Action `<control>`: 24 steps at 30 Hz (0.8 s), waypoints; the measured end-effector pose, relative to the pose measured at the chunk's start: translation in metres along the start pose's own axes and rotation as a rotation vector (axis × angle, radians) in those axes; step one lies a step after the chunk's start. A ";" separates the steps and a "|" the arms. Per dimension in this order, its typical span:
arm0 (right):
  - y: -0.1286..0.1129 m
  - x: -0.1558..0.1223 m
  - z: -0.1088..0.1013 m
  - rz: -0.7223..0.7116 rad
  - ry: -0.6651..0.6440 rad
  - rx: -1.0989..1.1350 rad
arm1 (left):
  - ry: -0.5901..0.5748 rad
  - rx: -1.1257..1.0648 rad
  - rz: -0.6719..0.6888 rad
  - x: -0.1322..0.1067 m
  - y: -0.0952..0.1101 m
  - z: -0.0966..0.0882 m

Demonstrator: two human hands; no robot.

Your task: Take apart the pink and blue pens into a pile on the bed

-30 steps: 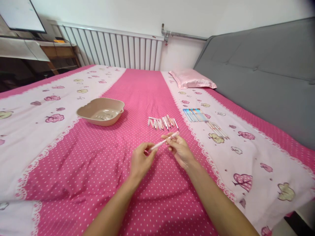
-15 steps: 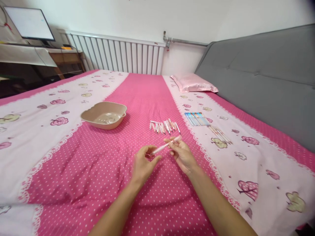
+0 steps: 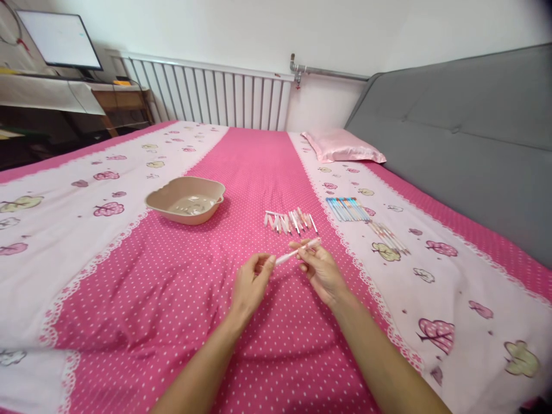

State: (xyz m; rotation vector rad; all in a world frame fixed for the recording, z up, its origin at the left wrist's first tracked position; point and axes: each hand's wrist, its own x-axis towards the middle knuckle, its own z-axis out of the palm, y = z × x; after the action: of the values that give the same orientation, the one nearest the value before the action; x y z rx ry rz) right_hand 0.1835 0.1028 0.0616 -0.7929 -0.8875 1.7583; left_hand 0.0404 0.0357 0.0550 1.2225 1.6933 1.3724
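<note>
A slim pale pink pen (image 3: 286,257) is held tilted between my two hands, above the pink dotted bedspread (image 3: 207,322). My left hand (image 3: 253,282) pinches its lower left end between thumb and fingers. Around its upper right part my right hand (image 3: 319,269) is closed, with the thumb on the barrel. Just beyond the hands lies a loose group of pink and white pens and pen parts (image 3: 292,221), several with dark tips. To the right, a row of blue pens (image 3: 348,209) lies side by side, and nearer me a row of pale pens (image 3: 388,238).
A beige plastic basin (image 3: 185,214) with small pieces in it sits left of the pens. A pink pillow (image 3: 342,146) lies at the far right, by the grey headboard (image 3: 466,138). A white radiator (image 3: 207,92) and a desk with a monitor (image 3: 60,40) stand behind.
My left thumb and fingers have closed onto the pen's left end, where they were spread apart around it before. The right hand keeps its hold; the view has shifted slightly.
</note>
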 end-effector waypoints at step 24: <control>0.004 -0.001 0.002 0.022 0.003 -0.007 | -0.005 -0.047 0.038 0.000 0.003 0.000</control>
State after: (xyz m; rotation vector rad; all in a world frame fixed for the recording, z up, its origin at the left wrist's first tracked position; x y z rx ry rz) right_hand 0.1801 0.1006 0.0598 -0.8124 -0.8870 1.7733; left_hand 0.0407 0.0359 0.0582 1.2363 1.6325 1.4227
